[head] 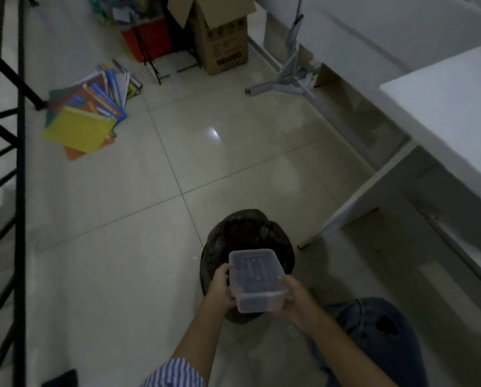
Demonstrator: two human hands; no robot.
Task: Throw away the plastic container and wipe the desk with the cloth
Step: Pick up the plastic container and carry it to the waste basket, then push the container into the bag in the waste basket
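Note:
A clear rectangular plastic container (256,277) with its lid on is held above a bin lined with a black bag (245,233) on the tiled floor. My left hand (219,289) grips the container's left side, thumb on the rim. My right hand (298,300) grips its right near corner. The white desk (451,107) stands to the right. No cloth is in view.
A pile of coloured folders (85,118) lies on the floor at the left. A cardboard box (222,37) and a red crate (150,40) stand at the back. A black metal rack (7,135) runs along the left edge. My knee in jeans (379,331) is at the lower right.

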